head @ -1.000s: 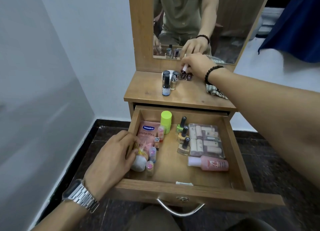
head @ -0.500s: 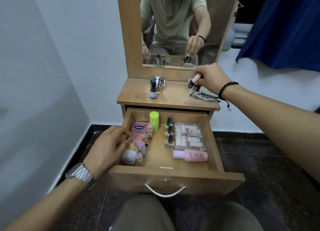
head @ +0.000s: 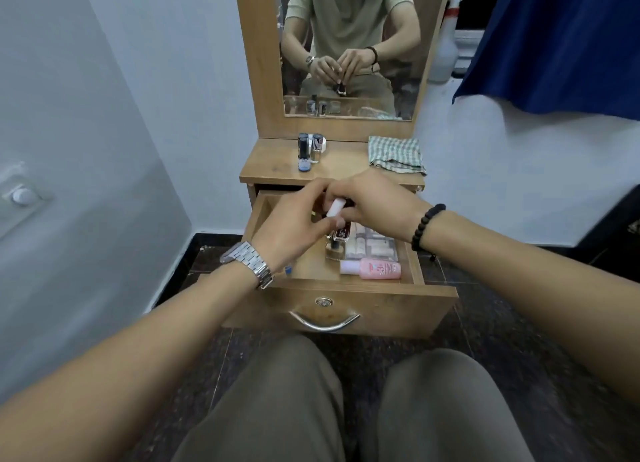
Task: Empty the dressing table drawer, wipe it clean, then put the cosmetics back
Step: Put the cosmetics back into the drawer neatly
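Directly ahead, the desk carries a checked cloth and two bottles; below it the open drawer holds cosmetics, including a pink bottle. My left hand and right hand meet above it, together pinching small nail polish bottles. A loose grip could drop them, I think.

walls: pale blue | floor: dark stone | curtain: navy
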